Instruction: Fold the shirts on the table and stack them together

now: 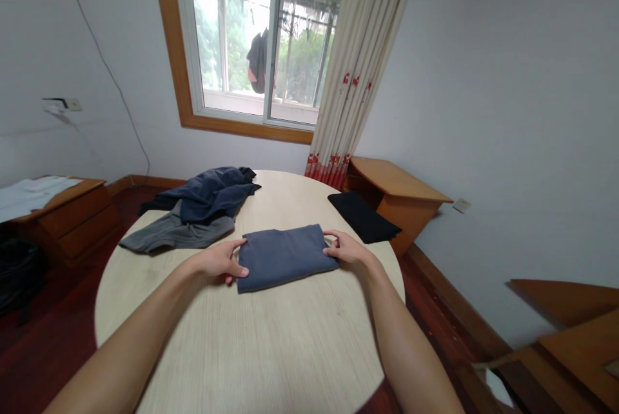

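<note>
Head view. The landmark is the round table [271, 343], its top pale with a fine, straight wood-like grain. At its middle lies a folded cloth [286, 258], blue-grey, matt and smooth, roughly rectangular, with slight ripples along its far edge. The left hand [225, 261] is partly closed at the cloth's left end, thumb on the top near the edge, fingers curled at the side. The right hand [345, 247] is partly closed at the right end, thumb on top and index finger at the far corner. Both grip the cloth by its ends; whether it is fully in contact with the table cannot be determined.

On the far left part of the table sits a loose heap: crumpled navy clothing [207, 191] with soft creases, overlapping a grey garment [178, 233]. At the table's far right edge lies a flat, folded black cloth [365, 217], apart from the right hand. The heap and the black cloth take up space on either side beyond the hands.

Beyond the table on the right stands a brown wooden desk [396, 178], beside a cream curtain [360, 59] with red motifs, hanging in vertical folds. Behind the table is a wood-framed sliding window [242, 46]. Left of the table stands a drawer cabinet [77, 224] with white fabric [33, 195] on top.
</note>
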Demonstrator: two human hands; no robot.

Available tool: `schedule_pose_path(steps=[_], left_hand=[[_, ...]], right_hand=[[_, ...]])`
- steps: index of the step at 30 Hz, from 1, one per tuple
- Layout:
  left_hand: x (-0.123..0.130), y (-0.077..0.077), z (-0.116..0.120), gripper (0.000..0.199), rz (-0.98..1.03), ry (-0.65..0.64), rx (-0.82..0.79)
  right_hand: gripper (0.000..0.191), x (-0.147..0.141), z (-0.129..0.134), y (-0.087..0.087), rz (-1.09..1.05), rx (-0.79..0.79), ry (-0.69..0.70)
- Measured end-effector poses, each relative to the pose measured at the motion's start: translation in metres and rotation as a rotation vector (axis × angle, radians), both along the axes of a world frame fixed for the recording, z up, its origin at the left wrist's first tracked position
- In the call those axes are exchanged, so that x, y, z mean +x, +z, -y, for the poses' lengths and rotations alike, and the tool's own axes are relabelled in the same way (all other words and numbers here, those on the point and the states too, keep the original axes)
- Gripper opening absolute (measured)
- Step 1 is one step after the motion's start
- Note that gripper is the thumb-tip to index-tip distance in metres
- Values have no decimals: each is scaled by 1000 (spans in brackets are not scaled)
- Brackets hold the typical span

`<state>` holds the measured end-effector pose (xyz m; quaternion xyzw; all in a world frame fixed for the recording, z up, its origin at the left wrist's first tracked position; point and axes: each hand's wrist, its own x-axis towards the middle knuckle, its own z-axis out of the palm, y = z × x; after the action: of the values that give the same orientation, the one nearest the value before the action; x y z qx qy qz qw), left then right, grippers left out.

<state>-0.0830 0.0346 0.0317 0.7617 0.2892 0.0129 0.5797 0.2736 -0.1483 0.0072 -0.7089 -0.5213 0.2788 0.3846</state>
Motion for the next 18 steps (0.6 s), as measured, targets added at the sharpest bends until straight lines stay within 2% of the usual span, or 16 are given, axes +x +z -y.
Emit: schedule_pose_path(steps=[1,3,6,8,10,13,16,18], left_hand=[[-1,1,-1,126,-1,-10,-33],[1,-1,-5,122,29,67,-3],[12,-11,-16,109,121,284,210],[22,-20,-24,96,180,359,312],[28,-28,-30,82,210,366,343],[32,-34,-35,62,211,352,346],[34,-34,-34,51,254,397,398],[34,-32,-33,45,292,429,453]], right_hand=[[66,-2,1,2,-5,2,10],[67,-5,-2,4,-4,64,-3],[52,-9,-17,1,37,201,-79],[38,-10,-29,-4,45,249,-119],[30,-11,-38,-10,27,247,-135],[31,-12,-44,-16,-8,209,-161],[35,-13,-42,-15,-1,187,-201],[34,-13,-38,-10,45,232,-208]])
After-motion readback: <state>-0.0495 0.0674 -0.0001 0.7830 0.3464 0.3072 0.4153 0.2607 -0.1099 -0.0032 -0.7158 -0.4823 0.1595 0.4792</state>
